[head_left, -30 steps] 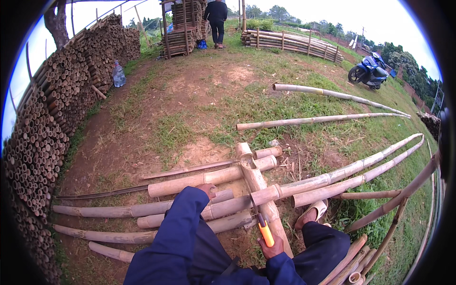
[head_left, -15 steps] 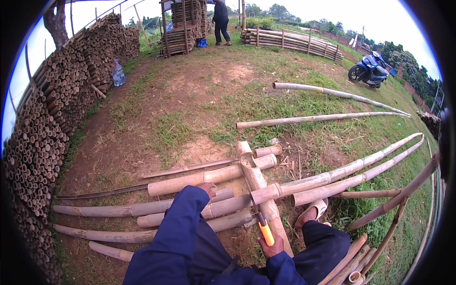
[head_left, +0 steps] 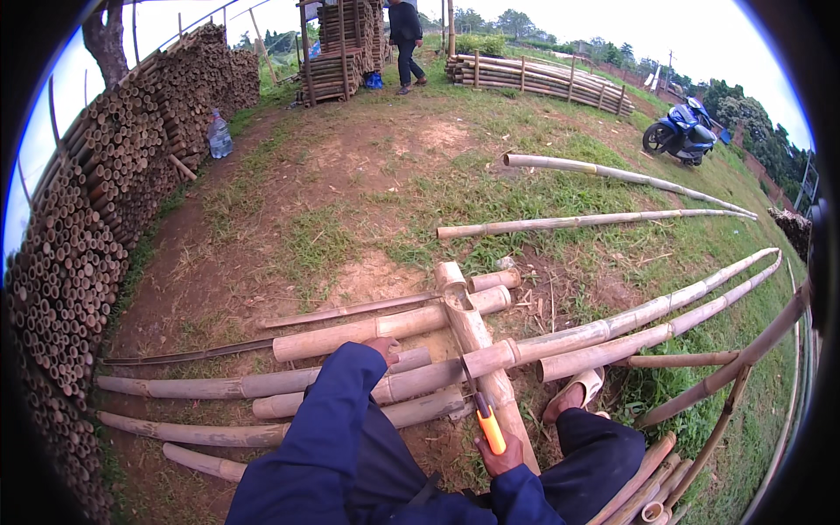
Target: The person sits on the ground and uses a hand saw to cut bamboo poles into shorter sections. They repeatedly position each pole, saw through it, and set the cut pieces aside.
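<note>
My right hand [head_left: 502, 457] is wrapped round the orange handle of a handsaw [head_left: 492, 432]. Its dark blade runs up against a long bamboo pole [head_left: 490, 358], at the spot where that pole lies across a thick bamboo support [head_left: 475, 332]. On the left, my left hand [head_left: 382, 349] is closed over the bamboo near the same pole, left of the blade; my sleeve hides part of its grip. Cut bamboo lengths [head_left: 350, 339] lie beside and below this hand. How deep the blade sits in the bamboo cannot be made out.
A tall stack of bamboo [head_left: 79, 236] lines the left side, with a water jug [head_left: 220, 136] beside it. More poles [head_left: 560, 220] lie on the grass. A person [head_left: 406, 39] stands far back; a blue motorbike [head_left: 682, 131] is parked at right. My sandalled foot [head_left: 577, 392] is near the support.
The person at the back has shifted stance and turned somewhat. My hands, the saw and the bamboo look almost unmoved.
</note>
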The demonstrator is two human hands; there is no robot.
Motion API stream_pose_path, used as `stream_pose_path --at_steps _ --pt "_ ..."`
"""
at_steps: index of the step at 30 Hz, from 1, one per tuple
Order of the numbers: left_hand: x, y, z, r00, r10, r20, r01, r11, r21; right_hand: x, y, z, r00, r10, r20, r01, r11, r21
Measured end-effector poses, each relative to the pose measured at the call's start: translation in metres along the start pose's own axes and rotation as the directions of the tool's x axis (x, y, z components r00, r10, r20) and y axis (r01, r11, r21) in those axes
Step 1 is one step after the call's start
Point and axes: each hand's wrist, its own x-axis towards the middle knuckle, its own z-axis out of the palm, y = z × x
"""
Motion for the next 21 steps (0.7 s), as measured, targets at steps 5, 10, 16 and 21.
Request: stream_pose_path --at_steps 5,10,16,21 --pt "-0.002 0.008 -0.002 1.0 -0.02 -0.002 0.02 0.998 0.056 0.0 -0.002 -0.001 1.0 -0.001 -0.004 0.001 1.0 0.009" --pt "-0.007 0.01 -0.005 1.0 -0.018 -0.006 0.019 0.999 0.042 0.0 0.0 -0.001 1.0 0.003 -0.002 -0.003 1.0 0.009" --pt "-0.009 0.009 -0.007 1.0 -0.014 0.007 0.013 0.999 0.044 -0.001 -0.001 0.0 1.0 -0.014 0.001 0.014 1.0 -0.005" --pt "-0.008 0.007 -0.009 0.999 -0.015 0.03 0.014 1.0 0.025 -0.003 -0.006 -0.001 0.999 0.024 0.032 -0.024 1.0 -0.009"
